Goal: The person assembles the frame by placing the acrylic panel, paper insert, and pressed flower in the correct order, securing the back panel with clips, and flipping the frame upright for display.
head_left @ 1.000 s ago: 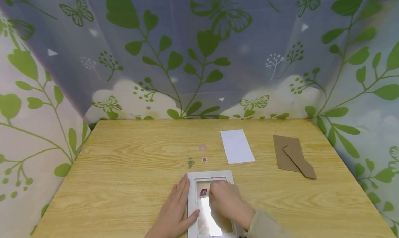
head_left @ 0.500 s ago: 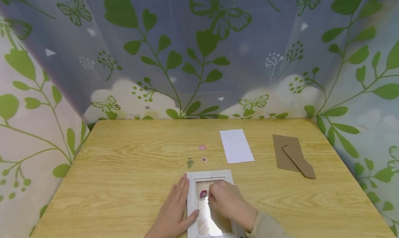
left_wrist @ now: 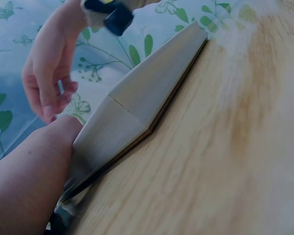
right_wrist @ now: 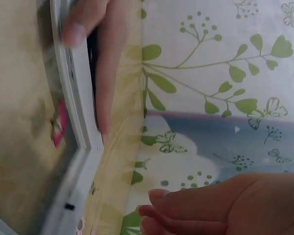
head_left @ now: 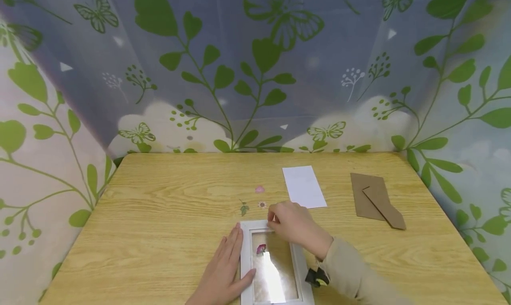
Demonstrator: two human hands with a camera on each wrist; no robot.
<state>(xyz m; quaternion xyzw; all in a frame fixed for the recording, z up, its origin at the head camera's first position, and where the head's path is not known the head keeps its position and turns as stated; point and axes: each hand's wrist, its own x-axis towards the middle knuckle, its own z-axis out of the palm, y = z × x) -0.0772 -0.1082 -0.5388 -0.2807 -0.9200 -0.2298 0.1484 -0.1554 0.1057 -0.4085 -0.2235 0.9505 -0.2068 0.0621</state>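
Observation:
A white picture frame point(head_left: 246, 269) lies at the table's near edge, its glass point(head_left: 279, 265) catching a bright reflection. On the glass, toward the upper left, rests a small dark pink pressed flower point(head_left: 261, 248). My left hand point(head_left: 225, 269) lies along the frame's left side, fingers straight, thumb resting on the rail. Over the frame's top rail hovers my right hand point(head_left: 293, 223), fingers loosely bent; in the right wrist view nothing shows between its fingertips point(right_wrist: 159, 193). Beyond the frame lie a green leaf sprig point(head_left: 244, 208), a small daisy-like pressed flower point(head_left: 261, 205) and a pink pressed flower point(head_left: 260, 189).
A white sheet of paper point(head_left: 303, 185) lies behind the right hand. Farther right is a brown backing board point(head_left: 365, 198) with its stand leg point(head_left: 387, 209). The wooden table point(head_left: 159, 220) meets patterned cloth point(head_left: 223, 52) at the back and sides.
My right hand has moved up and away from the pressed flower on the glass to the frame's top rail. The flower stays on the glass; my left hand keeps its place.

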